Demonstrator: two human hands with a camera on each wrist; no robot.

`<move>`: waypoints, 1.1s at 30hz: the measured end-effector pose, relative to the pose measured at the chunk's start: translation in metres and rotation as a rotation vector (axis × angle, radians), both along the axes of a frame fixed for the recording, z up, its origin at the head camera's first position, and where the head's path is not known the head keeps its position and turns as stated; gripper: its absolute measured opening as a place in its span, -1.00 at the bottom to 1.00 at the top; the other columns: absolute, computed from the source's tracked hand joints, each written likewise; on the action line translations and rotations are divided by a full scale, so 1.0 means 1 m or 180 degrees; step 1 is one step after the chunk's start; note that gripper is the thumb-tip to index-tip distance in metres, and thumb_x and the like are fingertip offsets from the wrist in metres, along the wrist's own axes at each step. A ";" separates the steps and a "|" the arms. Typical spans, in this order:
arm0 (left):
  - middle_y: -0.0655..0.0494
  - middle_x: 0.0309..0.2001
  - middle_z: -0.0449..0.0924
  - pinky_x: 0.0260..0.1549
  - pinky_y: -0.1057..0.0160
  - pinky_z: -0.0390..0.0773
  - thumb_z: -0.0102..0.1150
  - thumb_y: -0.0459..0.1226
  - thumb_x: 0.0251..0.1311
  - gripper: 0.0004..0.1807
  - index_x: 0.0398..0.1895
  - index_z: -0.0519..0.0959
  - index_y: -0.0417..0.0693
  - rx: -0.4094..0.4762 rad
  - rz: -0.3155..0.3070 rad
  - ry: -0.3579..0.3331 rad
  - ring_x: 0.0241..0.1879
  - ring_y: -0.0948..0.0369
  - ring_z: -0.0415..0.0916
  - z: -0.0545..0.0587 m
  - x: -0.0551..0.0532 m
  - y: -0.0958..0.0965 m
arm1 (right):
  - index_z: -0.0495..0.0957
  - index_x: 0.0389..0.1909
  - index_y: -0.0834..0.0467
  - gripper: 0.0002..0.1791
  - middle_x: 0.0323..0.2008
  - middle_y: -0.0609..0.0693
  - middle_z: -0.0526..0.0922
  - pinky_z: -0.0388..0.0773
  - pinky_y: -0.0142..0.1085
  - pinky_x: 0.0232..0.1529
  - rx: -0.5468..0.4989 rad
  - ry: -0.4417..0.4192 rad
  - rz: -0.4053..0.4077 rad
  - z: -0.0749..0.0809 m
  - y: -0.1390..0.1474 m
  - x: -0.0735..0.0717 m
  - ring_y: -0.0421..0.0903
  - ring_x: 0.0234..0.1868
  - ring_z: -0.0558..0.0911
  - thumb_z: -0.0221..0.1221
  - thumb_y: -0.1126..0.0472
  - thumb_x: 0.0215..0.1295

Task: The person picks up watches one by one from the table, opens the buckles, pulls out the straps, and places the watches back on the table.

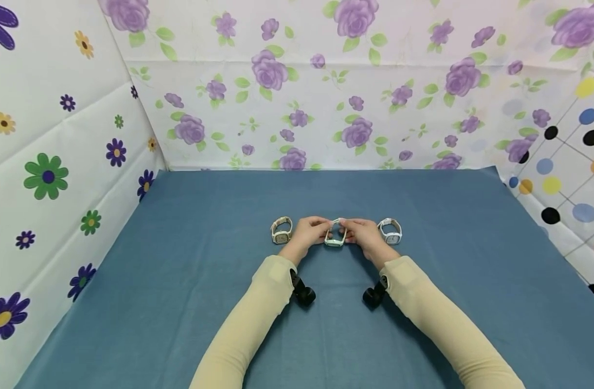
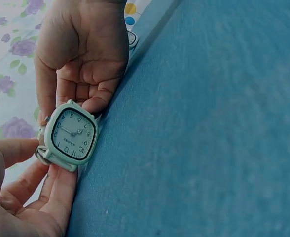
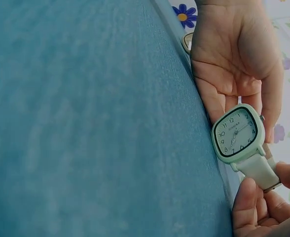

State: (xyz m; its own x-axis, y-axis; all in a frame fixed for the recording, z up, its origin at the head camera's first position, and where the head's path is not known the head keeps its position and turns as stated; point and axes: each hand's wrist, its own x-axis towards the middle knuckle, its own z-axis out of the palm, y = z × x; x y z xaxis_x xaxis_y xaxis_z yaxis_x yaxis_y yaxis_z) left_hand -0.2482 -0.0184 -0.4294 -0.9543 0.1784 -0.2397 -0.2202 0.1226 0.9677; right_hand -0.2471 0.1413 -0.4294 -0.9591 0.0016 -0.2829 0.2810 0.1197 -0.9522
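Observation:
A pale green wristwatch (image 1: 333, 243) stands in a loop between the two hands in the head view. Its squarish dial (image 2: 75, 134) has black numerals and faces back toward the person. The left hand (image 1: 304, 236) pinches the strap from the left side, thumb and fingers bent at it. From the right side, the right hand (image 1: 368, 237) grips the same strap near its top. In the right wrist view, the pale strap (image 3: 258, 170) runs down from the case to a buckle between the right thumb and fingers. The watch's lower edge is right at the cloth.
Left of the hands lies a gold-toned watch (image 1: 281, 237), its strap closed in a loop. A white watch (image 1: 392, 237) lies on the right, close to the right hand. Blue cloth (image 1: 180, 297) covers the table; patterned sheets (image 1: 306, 92) rise behind and at both sides.

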 end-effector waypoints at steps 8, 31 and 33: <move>-0.15 -0.07 0.61 -0.09 0.20 0.63 0.12 -0.21 0.32 -0.71 -0.01 0.61 -0.20 0.0021 -0.0038 0.0012 -0.10 0.05 0.63 0.001 0.002 -0.001 | 0.50 0.09 0.40 -0.60 -0.49 -0.07 0.58 0.53 -0.49 -0.46 0.0075 0.0010 -0.0110 0.000 -0.003 0.001 -0.29 -0.55 0.51 0.06 0.16 0.42; -0.10 -0.02 0.60 -0.09 0.21 0.63 0.11 -0.20 0.33 -0.69 0.05 0.61 -0.15 -0.0113 -0.0174 0.0055 -0.08 0.11 0.60 0.001 0.006 -0.006 | 0.47 0.09 0.44 -0.59 -0.54 -0.07 0.52 0.50 -0.51 -0.51 -0.0171 -0.0093 -0.0298 0.006 -0.006 0.001 -0.30 -0.60 0.46 0.02 0.17 0.44; -0.09 -0.01 0.59 -0.09 0.22 0.63 0.11 -0.20 0.33 -0.68 0.04 0.61 -0.15 -0.0143 -0.0191 0.0037 -0.09 0.10 0.60 0.001 0.006 -0.006 | 0.48 0.09 0.42 -0.59 -0.54 -0.08 0.51 0.50 -0.51 -0.50 -0.0178 -0.0123 -0.0325 0.005 -0.005 0.001 -0.30 -0.60 0.46 0.03 0.16 0.44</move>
State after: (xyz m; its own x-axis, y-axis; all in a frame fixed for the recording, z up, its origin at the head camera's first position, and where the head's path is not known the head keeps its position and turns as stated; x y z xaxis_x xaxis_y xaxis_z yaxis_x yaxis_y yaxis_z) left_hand -0.2427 -0.0241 -0.4287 -0.9450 0.2247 -0.2378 -0.1999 0.1785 0.9634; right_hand -0.2460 0.1368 -0.4243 -0.9431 0.0819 -0.3222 0.3258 0.0354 -0.9448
